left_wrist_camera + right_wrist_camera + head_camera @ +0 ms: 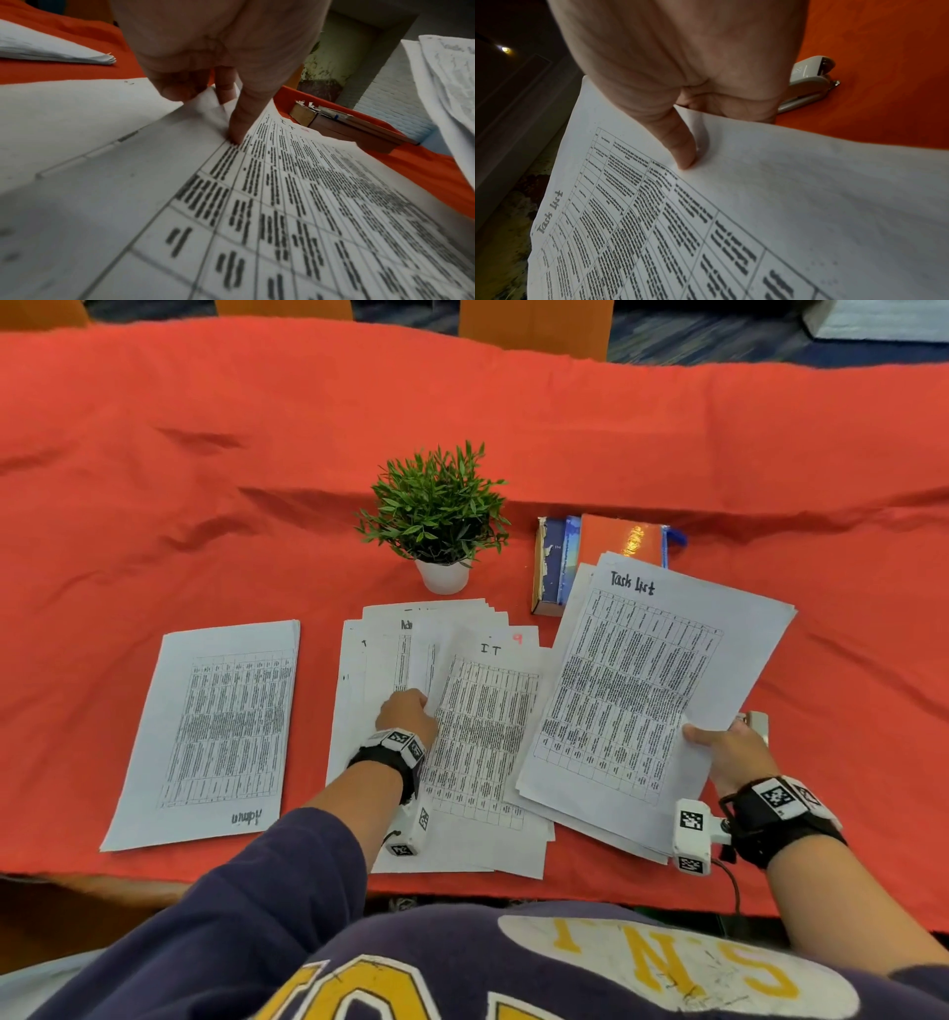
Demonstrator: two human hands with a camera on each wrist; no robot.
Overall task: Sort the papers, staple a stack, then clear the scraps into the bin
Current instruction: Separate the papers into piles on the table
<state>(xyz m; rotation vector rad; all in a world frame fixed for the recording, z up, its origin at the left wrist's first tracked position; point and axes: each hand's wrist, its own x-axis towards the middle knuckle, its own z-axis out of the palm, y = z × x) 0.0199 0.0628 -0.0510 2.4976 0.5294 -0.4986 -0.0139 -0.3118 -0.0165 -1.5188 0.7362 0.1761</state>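
Note:
A loose middle pile of printed sheets, topped by one marked "IT" [482, 726] [295, 182], lies before me on the red cloth. My left hand [408, 708] [221, 113] pinches the edge of one curled sheet [426, 660] in that pile. My right hand [719, 742] [687, 142] grips the "Task List" stack [642, 680] [757, 223] at its near right corner, thumb on top, and the stack is tilted up off the table. A grey stapler [759, 724] [805, 85] lies just behind the right hand. A squared "Admin" stack [221, 731] [51, 48] lies at the left.
A potted green plant [436, 516] stands behind the middle pile. A few books [590, 557] [347, 125] lie to its right, partly under the Task List stack. Red cloth [205, 480] covers the table, and its front edge [128, 873] is near my body.

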